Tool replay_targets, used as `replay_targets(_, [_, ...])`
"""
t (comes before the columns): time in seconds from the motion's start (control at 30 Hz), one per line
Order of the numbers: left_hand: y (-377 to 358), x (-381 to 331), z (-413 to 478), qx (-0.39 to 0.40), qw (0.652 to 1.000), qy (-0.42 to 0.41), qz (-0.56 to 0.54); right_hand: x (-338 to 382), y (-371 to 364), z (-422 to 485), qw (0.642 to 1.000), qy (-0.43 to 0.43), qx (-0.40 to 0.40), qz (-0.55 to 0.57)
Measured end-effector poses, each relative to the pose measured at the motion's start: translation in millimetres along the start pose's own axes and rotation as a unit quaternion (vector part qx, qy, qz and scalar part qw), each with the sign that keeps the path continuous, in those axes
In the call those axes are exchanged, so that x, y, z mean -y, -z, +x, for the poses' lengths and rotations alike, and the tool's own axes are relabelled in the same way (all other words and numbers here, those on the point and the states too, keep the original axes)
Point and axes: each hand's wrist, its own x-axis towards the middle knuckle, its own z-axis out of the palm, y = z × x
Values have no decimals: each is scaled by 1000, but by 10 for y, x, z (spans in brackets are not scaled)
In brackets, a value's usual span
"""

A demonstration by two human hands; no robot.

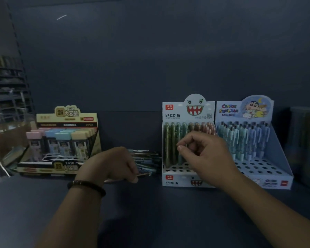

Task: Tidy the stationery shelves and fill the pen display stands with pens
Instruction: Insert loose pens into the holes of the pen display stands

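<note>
A white monster-face pen display stand (170,181) sits on the dark shelf, its back rows filled with green, teal and brown pens (168,140) and its front holes open. My right hand (206,154) hovers in front of those pens with curled fingers and the thumb tip against a teal pen; whether it pinches that pen I cannot tell. A pile of loose pens (147,158) lies left of the stand. My left hand (115,163), with a bead bracelet on the wrist, grips a thin pen (144,174) at the pile's front edge.
A blue cartoon display stand (276,169) with light blue pens stands right of the monster stand. A yellow box of pastel lead cases (66,140) stands at the left. A dark container (304,140) is at the far right. The shelf's back panel rises behind everything.
</note>
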Motion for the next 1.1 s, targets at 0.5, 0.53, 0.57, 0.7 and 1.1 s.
replay_targets(0.5, [90,-326,-208,-4,918,-204,-340,53,12,10,993,-14,23,113])
replay_targets(0.53, [81,-381,-216,-19,909,-212,-357,56,16,12,991,-18,18,130])
replay_targets(0.57, [68,-432,-215,-31,902,-219,-371,67,25,18,989,-20,12,143])
replay_targets(0.7, [-11,-640,-211,-70,882,-252,-392,116,61,53,984,-14,-3,175])
replay_targets(1.1, [-303,-954,-148,-226,910,-297,-182,4,439,222,972,10,-223,69])
